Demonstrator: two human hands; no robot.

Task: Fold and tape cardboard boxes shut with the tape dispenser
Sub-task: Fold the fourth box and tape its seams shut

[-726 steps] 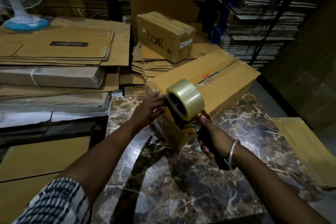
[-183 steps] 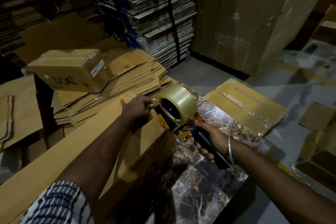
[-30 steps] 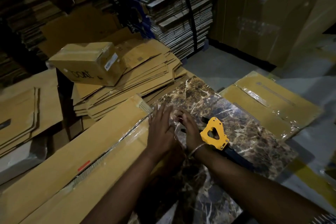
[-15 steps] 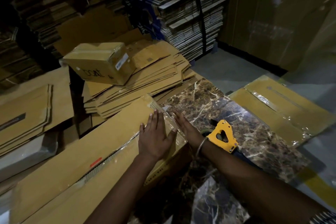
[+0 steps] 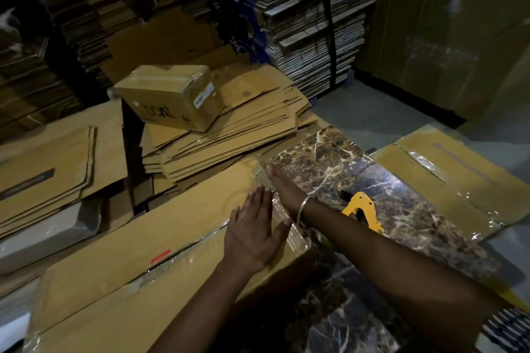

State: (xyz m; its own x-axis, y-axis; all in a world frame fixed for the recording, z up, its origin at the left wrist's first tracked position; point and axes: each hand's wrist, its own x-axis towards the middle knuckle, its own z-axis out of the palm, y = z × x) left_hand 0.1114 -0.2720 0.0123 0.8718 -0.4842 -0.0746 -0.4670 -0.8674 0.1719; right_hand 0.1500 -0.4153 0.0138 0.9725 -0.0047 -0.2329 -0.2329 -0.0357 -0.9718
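Note:
A long brown cardboard box [image 5: 137, 255] lies across the marble table [image 5: 344, 169], clear tape running along its centre seam. My left hand [image 5: 253, 231] presses flat on the taped top near the box's right end, fingers straight. My right hand [image 5: 282, 188] lies flat against the box's end face at the far corner, fingers extended over the tape. The yellow tape dispenser [image 5: 362, 210] rests on the marble just right of my right wrist, with neither hand on it; its roll is hidden behind my arm.
A small taped box [image 5: 172, 94] printed "boat" sits on a pile of flattened cartons [image 5: 243, 126] behind. More flat cardboard [image 5: 51, 169] lies at left. A taped box [image 5: 453, 180] stands off the table's right edge. Bundled cardboard stacks [image 5: 312, 20] line the back.
Both hands have slid along the box's end: the right hand moved up to the far corner, and the left hand moved down onto the top. The dispenser stays where it lay.

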